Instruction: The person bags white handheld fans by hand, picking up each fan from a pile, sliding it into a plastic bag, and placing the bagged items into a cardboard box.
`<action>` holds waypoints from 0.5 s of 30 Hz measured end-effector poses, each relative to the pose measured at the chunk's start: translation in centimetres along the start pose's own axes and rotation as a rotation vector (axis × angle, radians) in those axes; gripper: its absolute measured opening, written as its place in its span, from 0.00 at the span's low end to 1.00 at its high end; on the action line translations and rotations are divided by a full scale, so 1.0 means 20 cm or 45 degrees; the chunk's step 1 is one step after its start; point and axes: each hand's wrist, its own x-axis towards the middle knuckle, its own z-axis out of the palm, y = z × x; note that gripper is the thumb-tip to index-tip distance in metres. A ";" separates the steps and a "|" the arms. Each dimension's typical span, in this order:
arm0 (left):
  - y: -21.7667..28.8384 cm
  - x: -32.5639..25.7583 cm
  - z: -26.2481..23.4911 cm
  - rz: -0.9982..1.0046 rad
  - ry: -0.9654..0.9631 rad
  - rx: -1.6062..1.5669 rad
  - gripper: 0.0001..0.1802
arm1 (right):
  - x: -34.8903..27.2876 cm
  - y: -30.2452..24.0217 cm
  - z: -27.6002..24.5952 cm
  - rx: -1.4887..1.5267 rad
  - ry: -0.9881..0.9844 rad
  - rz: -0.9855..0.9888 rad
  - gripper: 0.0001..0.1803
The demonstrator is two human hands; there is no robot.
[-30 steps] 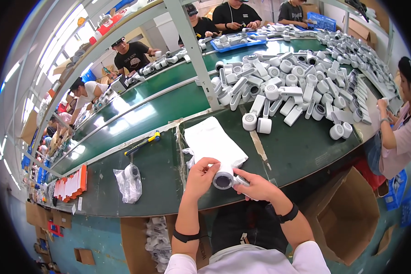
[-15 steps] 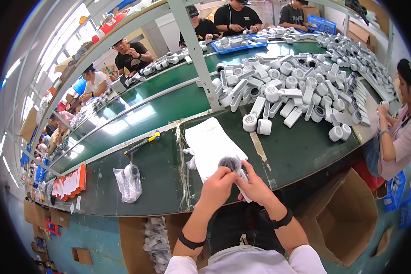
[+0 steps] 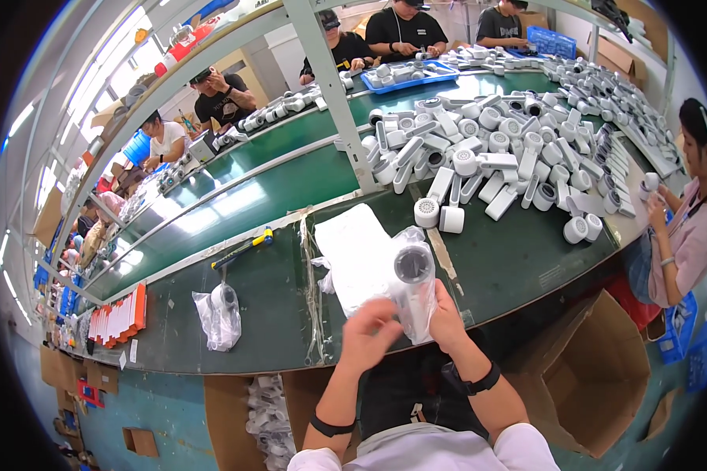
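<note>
My right hand (image 3: pixel 448 318) grips the handle of a white handheld device (image 3: pixel 413 275) with a round dark-centred head. A clear plastic bag is around the device, which is tilted upright over the table edge. My left hand (image 3: pixel 371 334) is just left of the handle, fingers loosely bent and apart, holding nothing; it is slightly blurred. Beneath and behind the device lies a stack of flat white plastic bags (image 3: pixel 352 247) on the dark green table (image 3: pixel 275 314). Another bagged white device (image 3: pixel 218 315) lies farther left.
A large heap of similar white devices (image 3: pixel 499 141) covers the right of the table. A yellow-and-black-handled hammer-like tool (image 3: pixel 243 248) lies at left. Orange-edged cards (image 3: pixel 122 315) stand far left. Open cartons (image 3: pixel 593 373) are below; a co-worker (image 3: pixel 683 235) is at right.
The bag has come down over the device, which has been raised and turned head up. My left hand has let go and moved down and left; the right still holds on.
</note>
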 end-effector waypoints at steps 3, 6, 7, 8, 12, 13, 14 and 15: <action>-0.12 0.00 0.01 -0.069 0.149 -0.404 0.26 | -0.02 0.04 0.07 0.108 -0.022 0.002 0.14; -0.05 -0.04 0.17 -0.787 0.218 -0.873 0.24 | 0.00 0.15 0.08 -0.300 0.112 -0.224 0.14; -0.04 -0.04 0.16 -0.785 0.226 -0.871 0.24 | 0.00 0.13 0.11 -0.619 0.200 -0.256 0.13; -0.03 -0.05 0.15 -0.738 0.189 -0.892 0.23 | -0.02 0.11 0.14 -0.740 0.271 -0.325 0.12; -0.06 -0.07 0.10 -0.660 0.146 -0.974 0.20 | 0.00 -0.02 0.14 -1.073 0.331 -0.754 0.11; -0.08 -0.07 0.07 -0.652 0.100 -1.001 0.20 | 0.01 -0.04 0.12 -1.074 0.327 -0.754 0.11; -0.10 -0.07 0.03 -0.625 0.077 -1.081 0.20 | 0.01 -0.06 0.09 -1.086 0.259 -0.757 0.11; -0.11 -0.08 0.01 -0.624 0.081 -1.082 0.20 | 0.02 -0.07 0.07 -1.098 0.191 -0.760 0.12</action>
